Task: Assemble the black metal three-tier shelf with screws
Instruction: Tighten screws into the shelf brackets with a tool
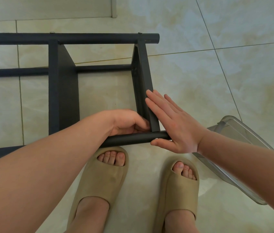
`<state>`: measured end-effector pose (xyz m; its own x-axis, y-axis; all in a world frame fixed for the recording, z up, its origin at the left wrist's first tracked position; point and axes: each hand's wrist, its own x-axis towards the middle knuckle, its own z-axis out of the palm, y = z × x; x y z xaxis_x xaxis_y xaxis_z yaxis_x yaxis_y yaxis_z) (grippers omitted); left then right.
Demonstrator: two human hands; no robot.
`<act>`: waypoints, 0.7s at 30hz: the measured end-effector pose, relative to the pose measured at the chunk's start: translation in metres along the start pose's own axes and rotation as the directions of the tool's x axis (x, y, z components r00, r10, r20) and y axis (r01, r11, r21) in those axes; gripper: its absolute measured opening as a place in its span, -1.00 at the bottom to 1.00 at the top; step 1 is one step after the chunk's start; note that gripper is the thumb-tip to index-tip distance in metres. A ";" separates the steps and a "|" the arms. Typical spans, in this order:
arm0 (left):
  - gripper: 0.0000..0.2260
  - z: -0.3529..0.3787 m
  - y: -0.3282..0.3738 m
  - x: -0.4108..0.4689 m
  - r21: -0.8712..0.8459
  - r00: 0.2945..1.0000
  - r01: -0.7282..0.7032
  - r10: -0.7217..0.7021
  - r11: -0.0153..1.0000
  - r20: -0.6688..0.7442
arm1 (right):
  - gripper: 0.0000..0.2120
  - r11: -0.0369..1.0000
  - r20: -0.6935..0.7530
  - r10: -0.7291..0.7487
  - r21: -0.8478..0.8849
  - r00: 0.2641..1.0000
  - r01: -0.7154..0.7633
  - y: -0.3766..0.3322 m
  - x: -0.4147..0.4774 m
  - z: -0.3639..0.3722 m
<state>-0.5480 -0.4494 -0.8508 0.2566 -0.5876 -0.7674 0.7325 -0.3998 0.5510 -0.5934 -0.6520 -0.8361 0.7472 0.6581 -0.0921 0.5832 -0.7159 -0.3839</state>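
1. On the tiled floor [200, 73] the black shelf [63, 98] lies on its side, just ahead of two feet in tan slippers [102, 179].
2. Its near pole [132, 137] runs across right before the toes. The far pole [99, 38] lies parallel to it, well beyond, with two screw heads [51, 32] showing along its top.
3. An end panel [147, 78] spans between the two poles at the right, and a wider panel [68, 106] stands to its left.
4. The left hand [126, 121] sits in the inner corner where the end panel meets the near pole. Its fingers are curled with the tips tucked against the panel's inner face, and I cannot tell whether they grip anything.
5. The right hand [171, 125] is flat, holding nothing. Its straight fingers press on the end panel's outer face, and the thumb lies along the near pole's end, beside a small silver screw [156, 139].
6. A clear plastic box [237, 137] sits on the floor at the right, partly hidden by the right forearm.
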 end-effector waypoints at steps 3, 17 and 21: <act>-0.84 0.002 0.001 0.002 0.007 1.000 -0.006 0.006 1.000 -0.021 | -0.07 1.000 -0.002 0.001 -0.002 1.000 -0.001 0.000 0.000 0.000; -0.86 0.004 0.001 0.002 0.017 0.999 -0.028 0.029 0.999 -0.030 | -0.07 1.000 -0.001 0.005 0.020 1.000 -0.005 0.000 0.000 0.000; -0.84 0.003 0.001 0.001 0.034 0.996 -0.071 0.073 0.997 -0.052 | -0.08 1.000 -0.012 -0.001 0.023 1.000 0.001 0.000 0.000 0.000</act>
<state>-0.5489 -0.4522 -0.8505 0.3415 -0.5776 -0.7414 0.6909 -0.3805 0.6147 -0.5932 -0.6520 -0.8365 0.7504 0.6560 -0.0810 0.5766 -0.7095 -0.4051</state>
